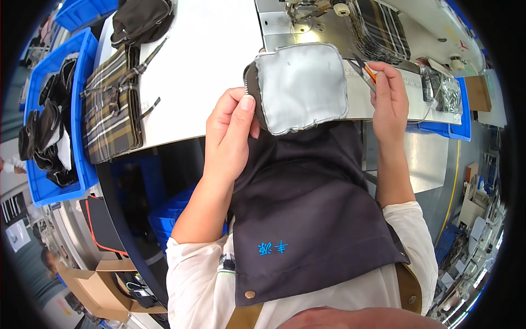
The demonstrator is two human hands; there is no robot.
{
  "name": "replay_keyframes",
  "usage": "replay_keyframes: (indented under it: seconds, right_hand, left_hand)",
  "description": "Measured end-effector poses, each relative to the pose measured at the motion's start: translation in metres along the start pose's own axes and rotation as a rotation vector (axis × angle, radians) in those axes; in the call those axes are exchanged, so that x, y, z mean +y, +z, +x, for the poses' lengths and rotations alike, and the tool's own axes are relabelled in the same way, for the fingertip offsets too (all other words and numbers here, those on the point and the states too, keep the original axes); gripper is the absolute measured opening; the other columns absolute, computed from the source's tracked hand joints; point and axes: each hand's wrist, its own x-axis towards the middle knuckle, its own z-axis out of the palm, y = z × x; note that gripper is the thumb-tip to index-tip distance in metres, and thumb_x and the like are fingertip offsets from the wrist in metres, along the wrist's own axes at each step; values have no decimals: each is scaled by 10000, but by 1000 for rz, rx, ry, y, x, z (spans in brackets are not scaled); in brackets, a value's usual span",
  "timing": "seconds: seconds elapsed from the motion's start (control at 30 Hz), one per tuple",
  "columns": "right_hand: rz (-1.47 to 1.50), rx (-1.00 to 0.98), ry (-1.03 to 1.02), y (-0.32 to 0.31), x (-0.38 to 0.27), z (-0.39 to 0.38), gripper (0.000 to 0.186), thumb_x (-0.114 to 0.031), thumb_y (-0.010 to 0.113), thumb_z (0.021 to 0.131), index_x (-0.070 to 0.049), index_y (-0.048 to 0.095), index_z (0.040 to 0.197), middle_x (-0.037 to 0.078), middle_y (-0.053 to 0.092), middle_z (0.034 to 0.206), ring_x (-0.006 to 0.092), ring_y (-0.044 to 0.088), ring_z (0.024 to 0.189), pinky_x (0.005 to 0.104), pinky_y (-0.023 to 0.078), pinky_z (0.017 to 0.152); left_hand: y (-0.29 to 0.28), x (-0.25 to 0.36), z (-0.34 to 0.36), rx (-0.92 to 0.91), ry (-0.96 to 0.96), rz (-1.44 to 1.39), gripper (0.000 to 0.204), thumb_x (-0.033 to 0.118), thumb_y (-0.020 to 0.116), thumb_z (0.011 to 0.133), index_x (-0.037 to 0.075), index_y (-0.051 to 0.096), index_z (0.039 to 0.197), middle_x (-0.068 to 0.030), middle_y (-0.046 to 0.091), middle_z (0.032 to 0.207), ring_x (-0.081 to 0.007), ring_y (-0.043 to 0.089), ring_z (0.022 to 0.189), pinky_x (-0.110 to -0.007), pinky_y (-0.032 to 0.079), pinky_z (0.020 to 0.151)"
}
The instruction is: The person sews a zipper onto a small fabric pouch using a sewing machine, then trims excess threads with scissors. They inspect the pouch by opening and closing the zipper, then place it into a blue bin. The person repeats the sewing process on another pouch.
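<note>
My left hand (230,129) pinches the left edge of a small squarish zip pouch (301,88), thumb on top and fingers behind. The pouch shows its pale grey lining, with a dark side and a zip running along its left edge; loose threads stick out at its lower edge. To the right of the pouch, my right hand (391,96) is closed around a pair of thread snips (366,71) with an orange part. Their blades point up and left, a little apart, close to the pouch's right edge but seemingly not on it.
A sewing machine (341,9) stands beyond the pouch, with plaid fabric (383,27) beside it. On the white table (203,60) lie a plaid stack (114,118) and a dark pouch (142,22). Left is a blue bin (87,109) of dark pieces; right, a blue tray (464,107).
</note>
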Motion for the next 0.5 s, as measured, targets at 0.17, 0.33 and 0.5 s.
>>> replay_keyframes:
  seconds: [0.17,0.33,0.5]
  right_hand:
    - [194,-233,-50,36,-26,-7,316,-228,622,1007,-41,575,1257,7,617,1006,57,521,883,212,428,814]
    - [305,-431,87,70,-32,-14,319,-246,611,1014,-22,555,1234,21,630,1029,64,551,912,225,442,824]
    - [98,-455,-153,101,-27,7,352,-280,622,981,-28,550,1217,97,682,1037,183,640,897,307,490,789]
  left_hand:
    - [-6,-6,4,-34,25,212,317,73,615,943,58,540,1251,37,491,871,-61,453,772,-199,381,709]
    - [-16,-7,12,9,-27,437,562,-2,635,886,39,450,1415,-4,560,935,-72,523,837,-214,426,778]
    - [-25,-16,22,71,84,488,550,31,613,927,124,465,1448,-54,683,1003,-108,597,983,-261,463,857]
